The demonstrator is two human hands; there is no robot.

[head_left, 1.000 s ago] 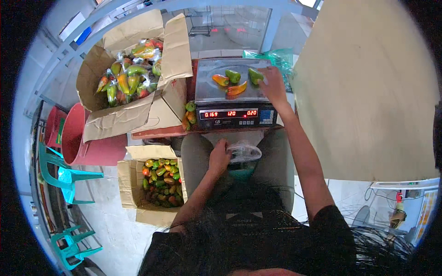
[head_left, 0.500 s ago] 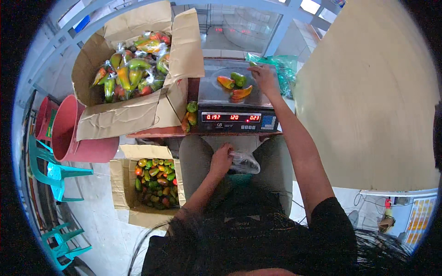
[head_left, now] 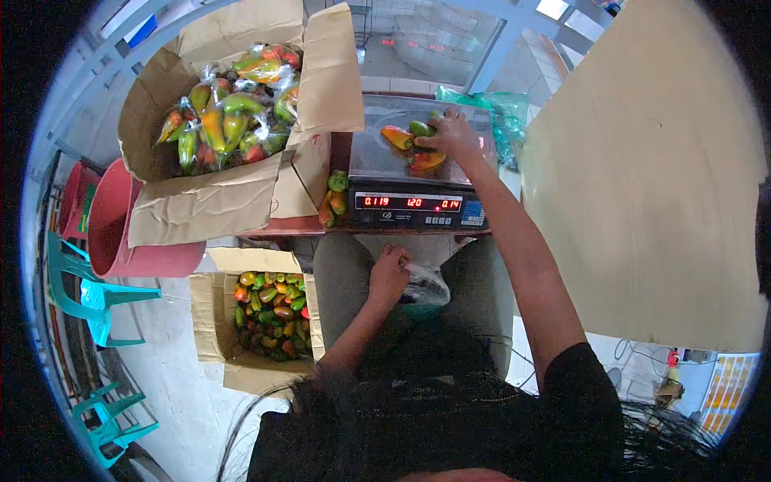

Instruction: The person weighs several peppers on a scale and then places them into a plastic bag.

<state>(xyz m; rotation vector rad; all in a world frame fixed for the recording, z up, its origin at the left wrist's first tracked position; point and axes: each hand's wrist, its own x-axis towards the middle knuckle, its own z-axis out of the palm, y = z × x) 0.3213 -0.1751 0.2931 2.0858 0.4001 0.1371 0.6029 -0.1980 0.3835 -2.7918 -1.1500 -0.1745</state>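
Note:
My right hand (head_left: pixel 452 136) is over the steel plate of a digital scale (head_left: pixel 385 170), its fingers curled at a green pepper (head_left: pixel 420 128). Close to the fingertips is a second bit of green, partly covered by the hand. Also on the plate are an orange-red pepper (head_left: pixel 397 137) to the left and another orange pepper (head_left: pixel 426 161) below my thumb. Down between my knees, my left hand (head_left: pixel 389 278) is closed on the rim of a clear plastic bag (head_left: pixel 427 287); what the bag holds, if anything, I cannot make out.
A large carton (head_left: pixel 205 205) of bagged peppers stands left of the scale, with loose peppers (head_left: pixel 334 199) beside it. On the floor is a smaller carton (head_left: pixel 207 317) of loose peppers. A green plastic bag (head_left: pixel 507 120) lies behind the scale; a tan board (head_left: pixel 634 185) fills the right.
My right hand has moved left from the plate's far right side onto the peppers. The scale's red digits now read lower. My left hand keeps its hold on the clear bag.

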